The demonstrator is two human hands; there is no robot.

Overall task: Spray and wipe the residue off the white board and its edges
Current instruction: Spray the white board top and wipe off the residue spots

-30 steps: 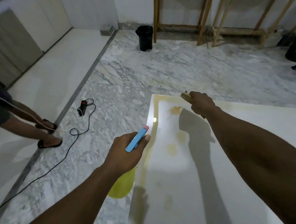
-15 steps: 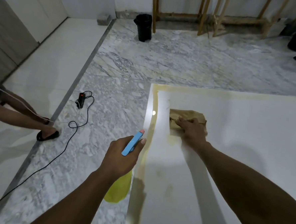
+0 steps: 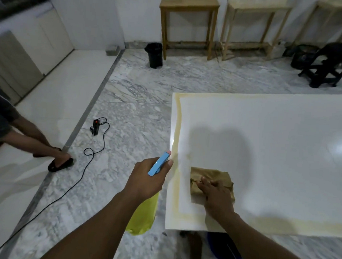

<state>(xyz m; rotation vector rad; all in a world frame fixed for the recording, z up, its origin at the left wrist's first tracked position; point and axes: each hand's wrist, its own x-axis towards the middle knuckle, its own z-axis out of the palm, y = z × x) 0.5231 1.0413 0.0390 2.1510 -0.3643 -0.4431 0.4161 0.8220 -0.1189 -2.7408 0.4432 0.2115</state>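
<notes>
The board (image 3: 264, 155) is lying flat above the marble floor (image 3: 137, 107). Its broad middle is looking mostly clean, while a yellowish residue band (image 3: 177, 129) is running along its left, far and near edges, so the edge work appears largely left to do. The bottle (image 3: 142, 217) is hanging just beside the left edge, off the board, with the left grip (image 3: 145, 179) curling round its neck and blue trigger (image 3: 159, 164). The cloth (image 3: 209, 176) is lying on the board by the near-left corner, and the right grip (image 3: 216, 196) is pressing it down with fingers laid flat, clasping nothing.
</notes>
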